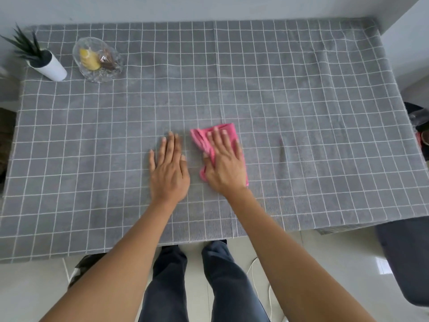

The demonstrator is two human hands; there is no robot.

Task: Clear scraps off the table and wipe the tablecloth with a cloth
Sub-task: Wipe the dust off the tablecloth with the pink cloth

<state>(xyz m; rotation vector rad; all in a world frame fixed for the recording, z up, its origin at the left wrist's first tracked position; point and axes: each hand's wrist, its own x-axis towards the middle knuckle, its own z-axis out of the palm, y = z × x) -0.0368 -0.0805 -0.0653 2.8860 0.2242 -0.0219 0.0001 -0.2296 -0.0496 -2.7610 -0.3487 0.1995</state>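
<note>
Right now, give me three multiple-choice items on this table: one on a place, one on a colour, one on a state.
1. Where does the glass bowl stand?
A. far left, beside the potted plant
B. near right corner
C. on the floor

2. What colour is the cloth on the grey checked tablecloth?
A. blue
B. pink
C. white

3. How does the right hand lie?
A. curled in a fist
B. lifted high
C. flat, pressing the cloth

Key: A, the bowl is next to the white pot; B, it is plainly pink; C, the fingers are straight, like those of the left hand.

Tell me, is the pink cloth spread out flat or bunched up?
Bunched up. The cloth lies crumpled in folds under the flat right hand on the tablecloth, not spread.
</note>
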